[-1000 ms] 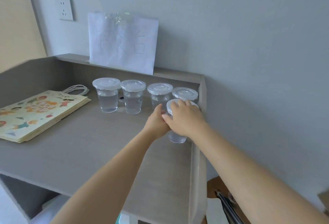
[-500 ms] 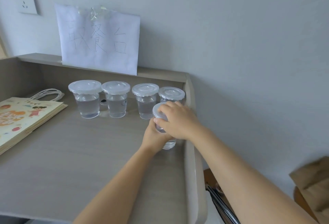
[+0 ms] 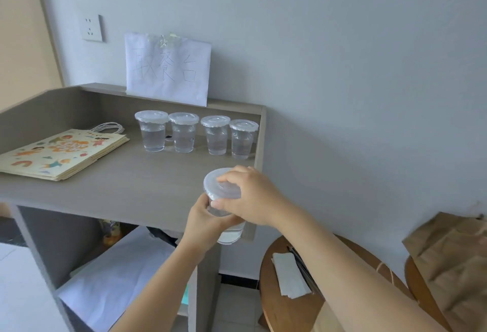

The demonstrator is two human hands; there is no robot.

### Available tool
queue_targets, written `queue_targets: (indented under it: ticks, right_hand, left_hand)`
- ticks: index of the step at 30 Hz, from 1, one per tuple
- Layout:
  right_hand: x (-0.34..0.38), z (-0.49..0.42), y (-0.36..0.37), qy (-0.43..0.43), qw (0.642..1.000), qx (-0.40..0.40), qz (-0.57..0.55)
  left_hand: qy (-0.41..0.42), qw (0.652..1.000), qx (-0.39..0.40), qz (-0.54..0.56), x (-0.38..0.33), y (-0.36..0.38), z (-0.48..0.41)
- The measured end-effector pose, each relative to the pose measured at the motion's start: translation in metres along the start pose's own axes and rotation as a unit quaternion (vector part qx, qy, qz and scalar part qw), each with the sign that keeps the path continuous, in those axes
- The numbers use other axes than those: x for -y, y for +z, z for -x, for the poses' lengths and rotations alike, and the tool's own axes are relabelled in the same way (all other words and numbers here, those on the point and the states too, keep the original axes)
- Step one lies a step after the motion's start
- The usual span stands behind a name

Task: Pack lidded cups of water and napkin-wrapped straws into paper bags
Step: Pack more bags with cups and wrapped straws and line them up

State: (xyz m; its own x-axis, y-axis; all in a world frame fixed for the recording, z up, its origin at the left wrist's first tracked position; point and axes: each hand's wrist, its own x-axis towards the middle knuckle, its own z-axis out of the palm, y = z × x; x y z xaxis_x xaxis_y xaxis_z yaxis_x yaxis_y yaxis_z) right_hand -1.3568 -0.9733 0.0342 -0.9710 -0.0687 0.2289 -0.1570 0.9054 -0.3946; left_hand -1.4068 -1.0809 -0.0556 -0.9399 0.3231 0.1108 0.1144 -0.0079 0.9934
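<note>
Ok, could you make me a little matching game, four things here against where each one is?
Things:
1 nearest lidded cup
2 printed paper bags
3 white napkin
4 brown paper bag

Places:
A lying flat on the grey desk, left side
B far right, crumpled
C held between the left hand and right hand
D on the round wooden table

Pairs: 1-C, 2-A, 3-D, 4-B.

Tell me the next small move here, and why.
Probably carry the lidded cup rightward toward the brown paper bag: left hand grips its wall, right hand caps its lid, and it is already off the desk.
</note>
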Motion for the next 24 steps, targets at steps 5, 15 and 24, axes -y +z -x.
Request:
queue_targets:
  ticks: [5,15,24]
  right_hand:
    - [0.012,0.071,-0.005,0.028,0.998,-0.023,-0.042]
    - [-0.039,0.167,-0.038,0.201,0.977,0.024,-0.072]
    - [-0.13,0.209,-0.057,0.325,0.94,-0.035,-0.099]
  left_hand:
    - [0.004,0.999,0.041,-0.009,-0.003,0.013,0.071]
    - [-0.001,0.979,0.197,-0.056,0.002,0.094,0.115]
    - [-0.013,0.94,0.33,-0.081,0.028,0.2,0.084]
